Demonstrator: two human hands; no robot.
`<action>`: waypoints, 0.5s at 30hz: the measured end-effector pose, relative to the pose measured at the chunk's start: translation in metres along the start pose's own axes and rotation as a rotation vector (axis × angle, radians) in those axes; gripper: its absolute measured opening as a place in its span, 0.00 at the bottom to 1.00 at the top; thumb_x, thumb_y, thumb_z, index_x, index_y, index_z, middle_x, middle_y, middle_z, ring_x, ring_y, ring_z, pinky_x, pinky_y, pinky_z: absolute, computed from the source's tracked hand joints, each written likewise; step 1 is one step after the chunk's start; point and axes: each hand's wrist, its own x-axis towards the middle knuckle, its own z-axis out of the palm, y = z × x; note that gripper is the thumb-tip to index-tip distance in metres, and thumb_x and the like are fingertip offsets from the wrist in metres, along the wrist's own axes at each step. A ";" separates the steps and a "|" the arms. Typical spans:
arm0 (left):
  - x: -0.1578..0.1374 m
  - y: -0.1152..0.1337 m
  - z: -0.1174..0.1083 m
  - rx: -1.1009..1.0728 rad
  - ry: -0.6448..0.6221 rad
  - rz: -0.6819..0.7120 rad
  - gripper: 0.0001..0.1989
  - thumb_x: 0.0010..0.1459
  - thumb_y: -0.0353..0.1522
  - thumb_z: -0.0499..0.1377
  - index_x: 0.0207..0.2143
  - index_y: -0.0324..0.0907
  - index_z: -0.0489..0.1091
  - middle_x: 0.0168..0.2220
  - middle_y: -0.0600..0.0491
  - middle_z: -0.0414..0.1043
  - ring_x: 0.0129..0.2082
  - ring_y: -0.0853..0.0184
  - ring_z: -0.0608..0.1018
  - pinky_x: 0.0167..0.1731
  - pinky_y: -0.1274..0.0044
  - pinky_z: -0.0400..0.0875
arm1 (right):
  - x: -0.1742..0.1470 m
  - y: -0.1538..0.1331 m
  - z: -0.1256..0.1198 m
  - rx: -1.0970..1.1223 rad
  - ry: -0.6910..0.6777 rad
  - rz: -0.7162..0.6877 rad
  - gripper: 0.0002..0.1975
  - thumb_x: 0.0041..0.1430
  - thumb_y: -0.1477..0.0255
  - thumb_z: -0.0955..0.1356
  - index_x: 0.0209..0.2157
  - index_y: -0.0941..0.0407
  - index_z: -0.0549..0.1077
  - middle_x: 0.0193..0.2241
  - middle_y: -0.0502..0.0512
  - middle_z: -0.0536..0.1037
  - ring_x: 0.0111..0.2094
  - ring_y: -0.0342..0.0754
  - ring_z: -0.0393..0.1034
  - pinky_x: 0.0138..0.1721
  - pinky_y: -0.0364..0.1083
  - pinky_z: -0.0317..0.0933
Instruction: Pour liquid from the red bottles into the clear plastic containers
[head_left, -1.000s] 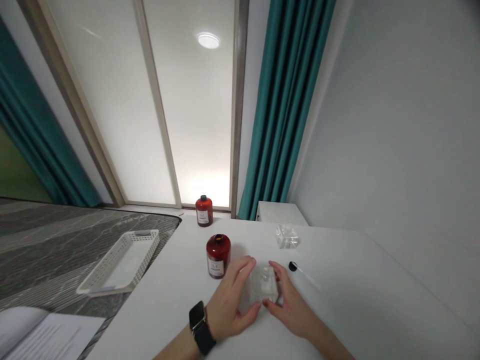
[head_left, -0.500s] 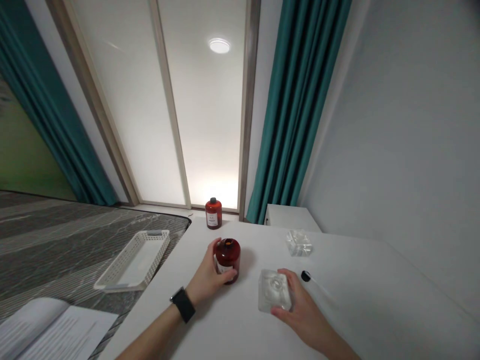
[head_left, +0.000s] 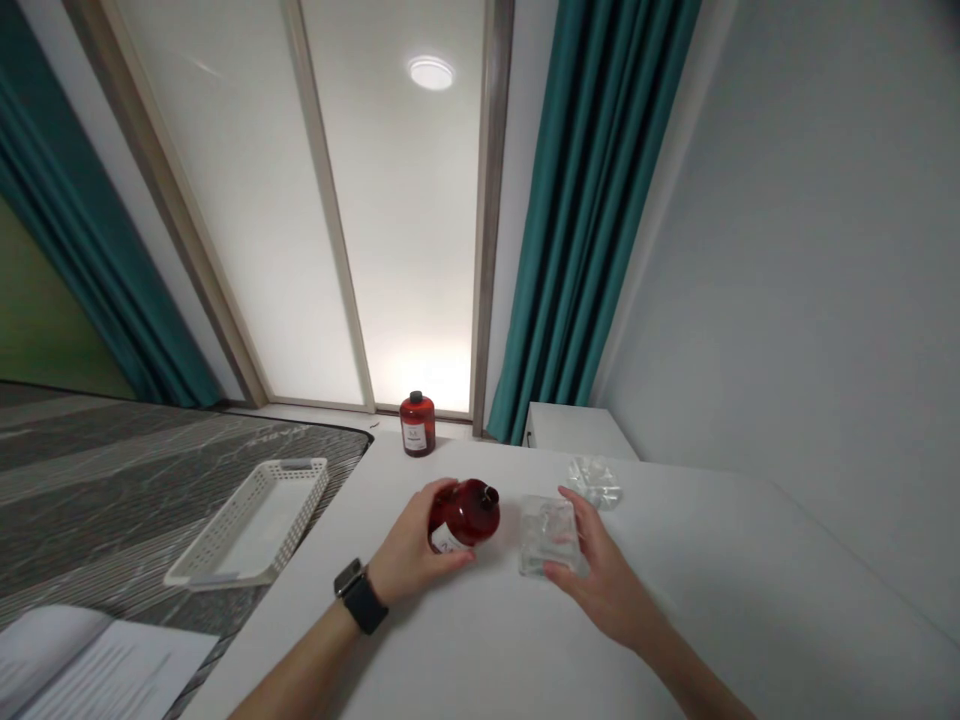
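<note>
My left hand (head_left: 416,548), with a black watch on its wrist, is closed around an amber-red bottle (head_left: 469,515) with a white label. The bottle is uncapped and tilted, its mouth toward the right. My right hand (head_left: 600,575) grips a clear square glass bottle (head_left: 547,540) by its right side, just right of the amber bottle's mouth. The two containers are apart. A second clear glass container (head_left: 594,482) stands behind my right hand. Farther back, a capped amber-red bottle (head_left: 418,425) stands upright on the white table (head_left: 465,650).
Left of the table, a white perforated basket (head_left: 255,525) and an open book (head_left: 112,665) lie on a dark striped surface (head_left: 187,440). A white cabinet (head_left: 577,428) stands behind the table, below a teal curtain (head_left: 592,200). A wall (head_left: 825,250) rises on the right.
My left hand has tipped the amber bottle from upright toward the right. My right hand has moved the clear glass bottle up and away from me. The black-capped item beside it is now hidden.
</note>
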 end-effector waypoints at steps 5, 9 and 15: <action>-0.006 0.002 -0.012 0.242 -0.097 0.124 0.38 0.52 0.44 0.66 0.61 0.44 0.57 0.57 0.43 0.65 0.55 0.51 0.70 0.56 0.62 0.65 | -0.005 0.004 0.011 0.000 0.019 0.027 0.40 0.50 0.70 0.71 0.62 0.52 0.53 0.60 0.61 0.62 0.54 0.55 0.66 0.58 0.57 0.60; -0.005 0.007 -0.012 0.379 -0.134 0.222 0.39 0.51 0.49 0.65 0.61 0.45 0.58 0.53 0.44 0.69 0.50 0.52 0.73 0.50 0.63 0.69 | -0.015 0.003 0.014 0.010 0.044 0.026 0.39 0.48 0.70 0.72 0.61 0.52 0.57 0.59 0.59 0.64 0.54 0.55 0.66 0.58 0.55 0.60; -0.008 0.016 -0.005 0.511 -0.148 0.339 0.39 0.52 0.46 0.66 0.61 0.43 0.56 0.50 0.43 0.70 0.45 0.54 0.74 0.45 0.64 0.69 | -0.022 0.007 0.011 -0.039 0.039 -0.007 0.39 0.47 0.74 0.72 0.60 0.50 0.57 0.59 0.59 0.65 0.56 0.56 0.64 0.59 0.57 0.57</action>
